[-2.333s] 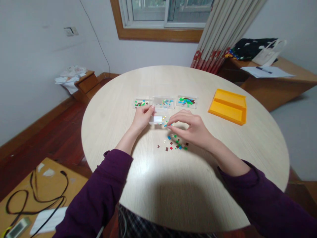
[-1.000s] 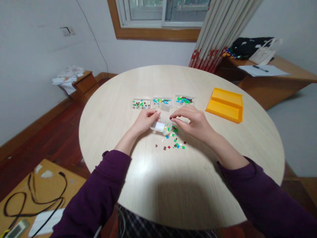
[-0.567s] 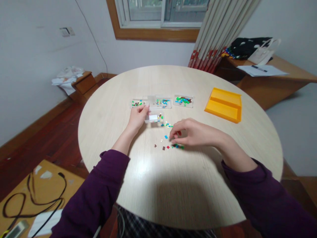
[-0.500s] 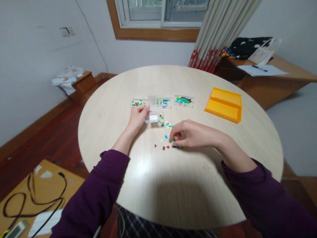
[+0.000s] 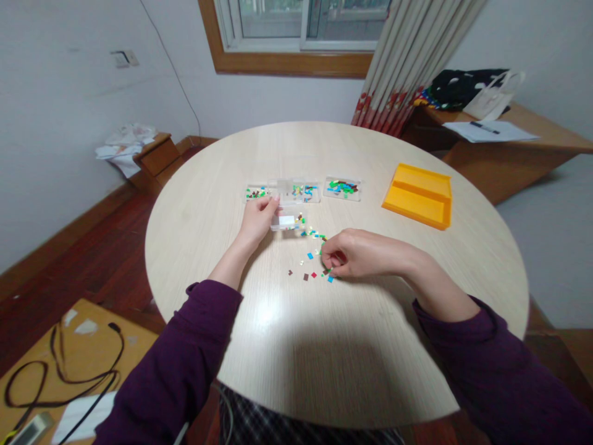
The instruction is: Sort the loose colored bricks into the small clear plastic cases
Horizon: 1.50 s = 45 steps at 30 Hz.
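My left hand [image 5: 258, 220] grips a small clear plastic box [image 5: 286, 221] with a white patch on it, held at its left end. Tiny green, yellow and brown pieces show at the box's right end. Over the loose pieces on the table, my right hand [image 5: 348, 253] is curled, with thumb and fingertips close together; whatever is in them is hidden. Close to its fingertips lie a blue piece [image 5: 330, 279] and a red piece [image 5: 314, 275]. A brown square [image 5: 306, 277] and another blue piece [image 5: 310, 256] lie to the left of that hand.
Behind my left hand are clear trays [image 5: 306, 193] of small coloured pieces. Another clear tray [image 5: 341, 188] of pieces stands to their right. A yellow two-part box [image 5: 419, 196] lies at the right of the round table [image 5: 208, 167].
My right hand has shifted slightly right, its fingers drawn closer together. A blue piece near its thumb now shows more fully. The left hand and its box have stayed in place.
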Tool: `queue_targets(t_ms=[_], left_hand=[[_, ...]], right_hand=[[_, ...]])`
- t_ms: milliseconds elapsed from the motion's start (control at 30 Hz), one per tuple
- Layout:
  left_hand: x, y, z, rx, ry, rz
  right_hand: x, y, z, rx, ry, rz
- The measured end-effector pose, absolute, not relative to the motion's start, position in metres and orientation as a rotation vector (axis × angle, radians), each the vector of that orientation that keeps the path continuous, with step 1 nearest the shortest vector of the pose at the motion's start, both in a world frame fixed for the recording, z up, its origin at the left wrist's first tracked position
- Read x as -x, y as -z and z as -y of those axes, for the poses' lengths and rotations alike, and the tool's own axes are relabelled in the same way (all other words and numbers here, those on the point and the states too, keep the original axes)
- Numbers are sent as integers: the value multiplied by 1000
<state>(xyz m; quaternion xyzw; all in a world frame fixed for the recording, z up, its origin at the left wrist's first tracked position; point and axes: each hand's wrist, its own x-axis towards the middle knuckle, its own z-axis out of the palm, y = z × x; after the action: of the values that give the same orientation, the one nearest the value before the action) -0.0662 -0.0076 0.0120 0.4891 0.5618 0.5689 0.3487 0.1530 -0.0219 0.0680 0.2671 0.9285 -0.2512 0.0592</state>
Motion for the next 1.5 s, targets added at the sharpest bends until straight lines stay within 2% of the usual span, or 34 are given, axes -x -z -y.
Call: queue_targets(t_ms=[667,1067,1367,1500], left_hand=[[66,-11,8,-1310,-1486,-1444],[55,-14,16,-1461,-1311,-1330],[51,-18,20,-1528,-1193,-1254],[57,-13,15,-1487,-1279,-1304]], right_hand=[[-150,-65,22,-783,699,-2817],[-159,-83,22,-864,924,-3123],[-146,-59,19,-1018,557,-3555],[-150,-65,20,-978,749,-3421]])
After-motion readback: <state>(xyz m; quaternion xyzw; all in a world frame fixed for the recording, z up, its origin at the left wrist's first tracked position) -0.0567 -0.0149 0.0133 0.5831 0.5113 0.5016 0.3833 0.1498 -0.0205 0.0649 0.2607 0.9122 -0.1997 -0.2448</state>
